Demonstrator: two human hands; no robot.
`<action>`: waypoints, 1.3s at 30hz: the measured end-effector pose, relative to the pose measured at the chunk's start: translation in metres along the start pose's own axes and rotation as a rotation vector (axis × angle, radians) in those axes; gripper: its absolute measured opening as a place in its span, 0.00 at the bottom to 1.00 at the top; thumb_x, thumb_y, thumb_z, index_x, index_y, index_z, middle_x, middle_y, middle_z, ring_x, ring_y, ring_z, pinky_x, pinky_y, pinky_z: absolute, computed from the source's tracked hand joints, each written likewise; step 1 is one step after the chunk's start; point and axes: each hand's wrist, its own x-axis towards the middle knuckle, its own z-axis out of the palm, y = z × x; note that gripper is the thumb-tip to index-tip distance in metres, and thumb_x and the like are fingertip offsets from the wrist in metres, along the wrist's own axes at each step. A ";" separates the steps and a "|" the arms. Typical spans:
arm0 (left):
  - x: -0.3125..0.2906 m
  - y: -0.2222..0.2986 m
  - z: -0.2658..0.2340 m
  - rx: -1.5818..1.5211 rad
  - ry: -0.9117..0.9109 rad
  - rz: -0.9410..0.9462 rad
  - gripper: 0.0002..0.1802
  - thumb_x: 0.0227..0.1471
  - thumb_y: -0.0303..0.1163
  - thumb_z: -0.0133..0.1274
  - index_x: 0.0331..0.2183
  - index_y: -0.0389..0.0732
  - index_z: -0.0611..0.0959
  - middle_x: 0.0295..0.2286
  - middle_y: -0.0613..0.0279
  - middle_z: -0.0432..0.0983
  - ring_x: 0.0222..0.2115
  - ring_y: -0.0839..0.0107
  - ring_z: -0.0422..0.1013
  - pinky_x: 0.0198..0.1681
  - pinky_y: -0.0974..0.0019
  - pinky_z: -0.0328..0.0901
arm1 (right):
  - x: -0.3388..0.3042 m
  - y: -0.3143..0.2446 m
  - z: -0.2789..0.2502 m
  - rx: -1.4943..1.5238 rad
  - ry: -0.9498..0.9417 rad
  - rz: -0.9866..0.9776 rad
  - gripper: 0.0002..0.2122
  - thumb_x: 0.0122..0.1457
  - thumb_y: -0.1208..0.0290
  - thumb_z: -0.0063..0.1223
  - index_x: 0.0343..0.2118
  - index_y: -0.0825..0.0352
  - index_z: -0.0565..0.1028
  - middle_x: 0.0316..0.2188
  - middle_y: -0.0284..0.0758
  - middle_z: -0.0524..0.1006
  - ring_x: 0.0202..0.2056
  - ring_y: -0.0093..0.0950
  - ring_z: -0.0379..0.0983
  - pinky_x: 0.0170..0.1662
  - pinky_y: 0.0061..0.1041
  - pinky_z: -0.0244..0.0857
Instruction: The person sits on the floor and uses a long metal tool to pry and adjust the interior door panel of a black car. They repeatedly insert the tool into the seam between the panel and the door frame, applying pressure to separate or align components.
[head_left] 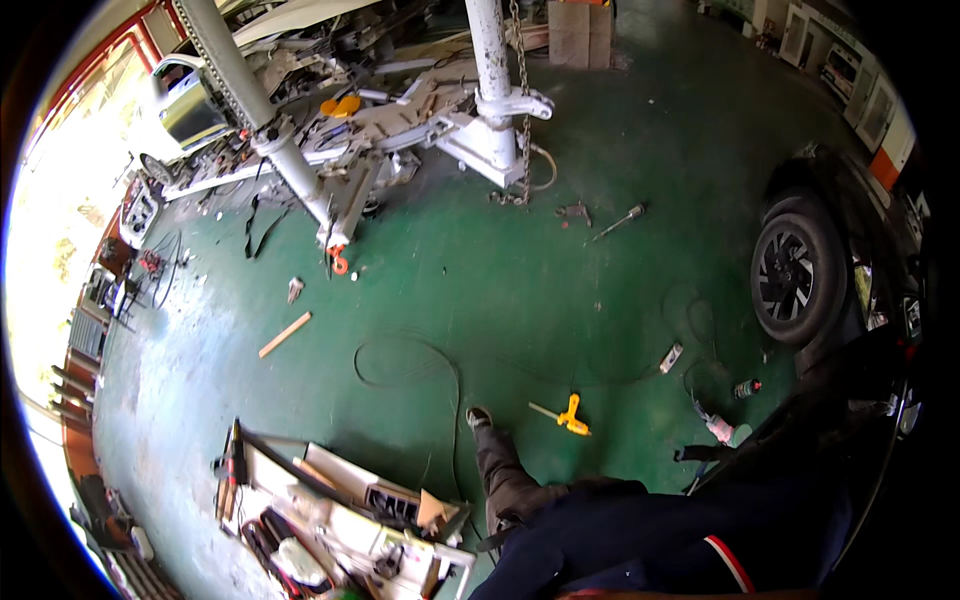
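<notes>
Neither of my hands shows; a dark navy sleeve with a red and white stripe (730, 565) reaches toward the dark car body at the right, and whatever lies at its end is hidden. One of my legs (505, 465) and a shoe (479, 416) stand on the green floor. Beside them lies a yellow pistol-shaped tool (573, 414) with a thin rod. Closer to the car are an angle grinder (717, 427) with a greenish disc, a small dark can (747, 388) and a white socket block (670, 358) on a cable.
A cluttered tool cart (330, 520) stands at the lower left. A black cable (455, 400) loops over the floor. The car's wheel (797, 275) is at the right. Farther off are a wooden strip (285, 335), a frame-pulling bench with white posts (495, 110), and a hanging chain (524, 100).
</notes>
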 end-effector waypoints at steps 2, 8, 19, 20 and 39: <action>0.052 0.025 -0.017 0.019 -0.053 0.013 0.17 0.60 0.40 0.45 0.44 0.40 0.80 0.40 0.59 0.76 0.43 0.56 0.66 0.47 0.51 0.58 | 0.015 -0.050 -0.036 0.095 0.056 0.005 0.17 0.70 0.62 0.36 0.52 0.62 0.76 0.52 0.37 0.75 0.52 0.35 0.71 0.54 0.37 0.67; 0.184 0.134 -0.092 0.092 -0.134 0.096 0.16 0.59 0.38 0.46 0.43 0.40 0.80 0.39 0.60 0.77 0.42 0.58 0.66 0.45 0.53 0.59 | 0.051 -0.205 -0.156 0.285 0.190 -0.049 0.17 0.70 0.62 0.36 0.50 0.63 0.76 0.49 0.37 0.75 0.50 0.35 0.71 0.52 0.37 0.67; 0.332 0.318 -0.158 0.169 -0.216 0.197 0.14 0.58 0.35 0.49 0.42 0.39 0.81 0.37 0.61 0.77 0.39 0.61 0.68 0.43 0.56 0.61 | 0.063 -0.237 -0.352 0.449 0.319 0.077 0.16 0.70 0.62 0.37 0.45 0.64 0.78 0.44 0.37 0.76 0.44 0.34 0.72 0.48 0.37 0.68; 0.344 0.331 -0.160 0.168 -0.225 0.182 0.13 0.58 0.35 0.49 0.41 0.39 0.81 0.37 0.61 0.77 0.39 0.62 0.68 0.43 0.57 0.62 | 0.066 -0.229 -0.366 0.455 0.313 0.106 0.16 0.70 0.62 0.37 0.45 0.64 0.78 0.44 0.37 0.76 0.44 0.34 0.72 0.48 0.37 0.68; 0.449 0.440 -0.266 -0.058 0.086 -0.293 0.09 0.57 0.30 0.53 0.39 0.38 0.81 0.33 0.63 0.79 0.34 0.67 0.70 0.39 0.63 0.65 | 0.188 -0.223 -0.686 0.544 0.172 0.171 0.18 0.70 0.61 0.37 0.38 0.66 0.80 0.35 0.37 0.78 0.35 0.32 0.73 0.42 0.36 0.68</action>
